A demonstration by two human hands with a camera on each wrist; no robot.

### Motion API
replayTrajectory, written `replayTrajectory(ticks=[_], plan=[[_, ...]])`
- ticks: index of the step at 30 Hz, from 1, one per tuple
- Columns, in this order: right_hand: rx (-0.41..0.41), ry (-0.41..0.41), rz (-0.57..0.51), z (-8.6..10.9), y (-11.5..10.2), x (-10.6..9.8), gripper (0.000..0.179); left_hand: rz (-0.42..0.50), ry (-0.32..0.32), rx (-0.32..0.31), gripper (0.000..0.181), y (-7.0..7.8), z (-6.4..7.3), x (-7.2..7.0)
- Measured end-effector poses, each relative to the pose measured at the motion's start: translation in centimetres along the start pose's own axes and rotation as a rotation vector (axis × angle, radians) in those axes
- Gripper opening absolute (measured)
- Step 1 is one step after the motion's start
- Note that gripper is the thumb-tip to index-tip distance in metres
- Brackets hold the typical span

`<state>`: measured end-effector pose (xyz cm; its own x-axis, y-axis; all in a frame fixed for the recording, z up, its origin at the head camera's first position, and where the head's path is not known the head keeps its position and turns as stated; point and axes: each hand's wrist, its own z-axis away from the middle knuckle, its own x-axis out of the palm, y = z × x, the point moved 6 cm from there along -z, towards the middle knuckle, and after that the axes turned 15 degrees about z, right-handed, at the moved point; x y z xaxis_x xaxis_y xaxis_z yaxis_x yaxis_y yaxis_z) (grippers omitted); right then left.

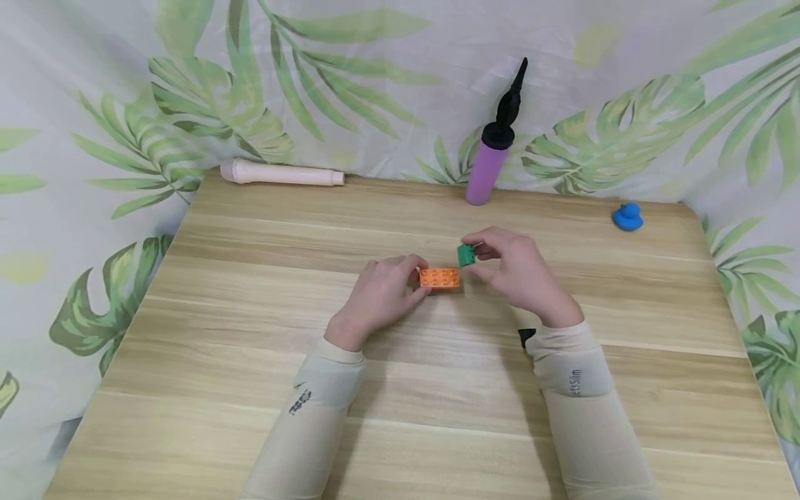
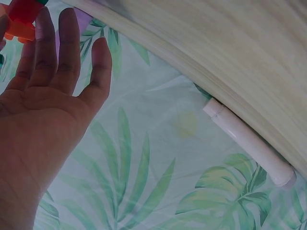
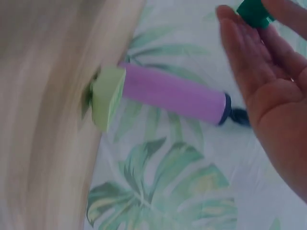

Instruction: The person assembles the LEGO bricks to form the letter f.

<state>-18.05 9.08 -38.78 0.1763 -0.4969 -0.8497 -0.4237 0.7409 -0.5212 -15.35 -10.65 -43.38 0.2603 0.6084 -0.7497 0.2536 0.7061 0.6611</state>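
My left hand (image 1: 384, 292) pinches an orange toy building brick (image 1: 439, 278) at its left end, studs facing up, near the middle of the table. In the left wrist view, a red brick (image 2: 21, 9) adjoins the orange brick (image 2: 21, 31), with a bit of green beside it at the frame's edge. Thumb and fingers of my right hand (image 1: 515, 271) hold a small green brick (image 1: 466, 255) just above and right of the orange one. The right wrist view shows that green brick (image 3: 255, 13) between thumb and fingers.
Behind the hands stands a purple hand pump (image 1: 486, 173) with a black handle. A pale pink microphone-like stick (image 1: 287, 173) lies along the back edge, and a blue duck (image 1: 628, 217) sits back right. Beside the right wrist is a pale green and black object (image 1: 527, 337), partly hidden.
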Motion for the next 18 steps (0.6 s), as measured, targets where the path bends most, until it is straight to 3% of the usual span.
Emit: replayTrajectory(ticks=[5,12,18], plan=[[-0.064,-0.058,0.085,-0.3,-1.2,1.9,0.042,-0.003,0.003,0.01,0.036,0.0,0.1,0.0],[-0.033,-0.136,0.129,-0.7,-1.9,3.7,0.041,0.011,-0.005,0.005,0.037,0.0,0.2,-0.1],[-0.035,-0.143,0.124,-0.9,-2.2,4.4,0.037,0.015,0.003,0.023,0.035,0.1,0.2,-0.3]])
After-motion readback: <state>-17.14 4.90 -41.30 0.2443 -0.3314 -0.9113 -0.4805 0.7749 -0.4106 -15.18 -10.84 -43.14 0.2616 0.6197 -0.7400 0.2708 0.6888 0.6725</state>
